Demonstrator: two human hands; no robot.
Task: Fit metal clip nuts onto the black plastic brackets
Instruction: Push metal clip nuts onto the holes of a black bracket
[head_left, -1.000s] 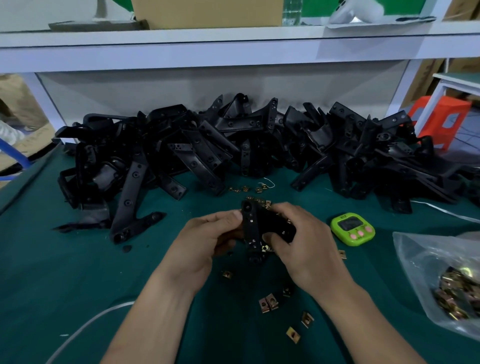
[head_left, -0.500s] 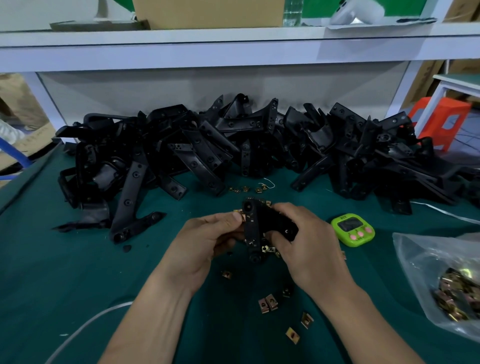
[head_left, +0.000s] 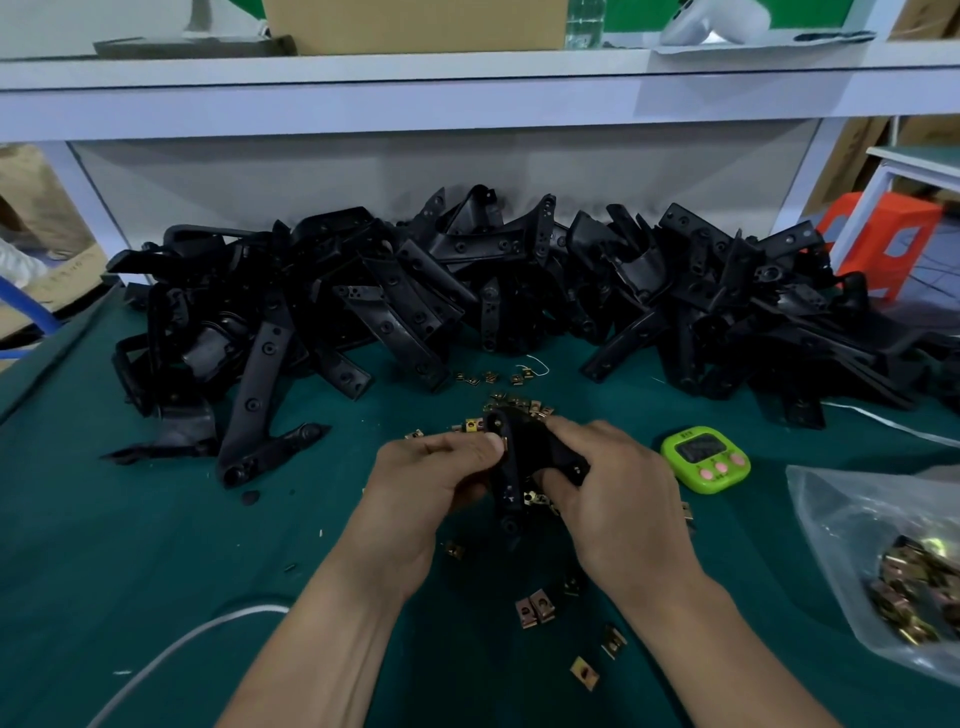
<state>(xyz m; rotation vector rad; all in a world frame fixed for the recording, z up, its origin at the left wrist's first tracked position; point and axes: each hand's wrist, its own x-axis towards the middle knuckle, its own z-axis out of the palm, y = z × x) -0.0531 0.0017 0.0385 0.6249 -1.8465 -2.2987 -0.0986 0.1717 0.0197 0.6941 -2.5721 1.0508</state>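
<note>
Holds one black plastic bracket (head_left: 523, 452) just above the green mat (head_left: 114, 571), near the middle of the view, gripped from both sides. From 9 o'clock, with the left hand (head_left: 431, 483): fingers curled underneath, thumb pressed onto the narrow upright arm near its top. From 3 o'clock, with the right hand (head_left: 618, 499): fingers wrapped over the wider arm, thumb tucked below. Cannot tell whether a clip nut sits under the left thumb: too small and partly covered.

Taking the bracket as the centre of the clock:

- At 12 o'clock, just beyond the fingertips, a scatter of loose clip nuts (head_left: 514, 402) on the mat.
- Further out, from 10 to 2 o'clock along the back of the bench, a long pile of brackets (head_left: 395, 291), tangled and overlapping.
- At 6 o'clock, between the forearms, a few nearer clip nuts (head_left: 535, 608), two of them touching side by side, the others apart.
- At 3 o'clock, just beside the right hand, a green timer (head_left: 706, 457) lying flat, with pink buttons.
- At 4 o'clock, near the right edge, a clear plastic bag (head_left: 841, 499) with bagged clip nuts (head_left: 909, 597) heaped inside.
- At 7 o'clock, a white cable (head_left: 171, 649) curving across the mat to the left forearm.
- At 12 o'clock, far back and above the pile, a white shelf (head_left: 467, 88) bearing a cardboard box (head_left: 415, 21).
- At 2 o'clock, beyond the bench, an orange stool (head_left: 883, 249).
</note>
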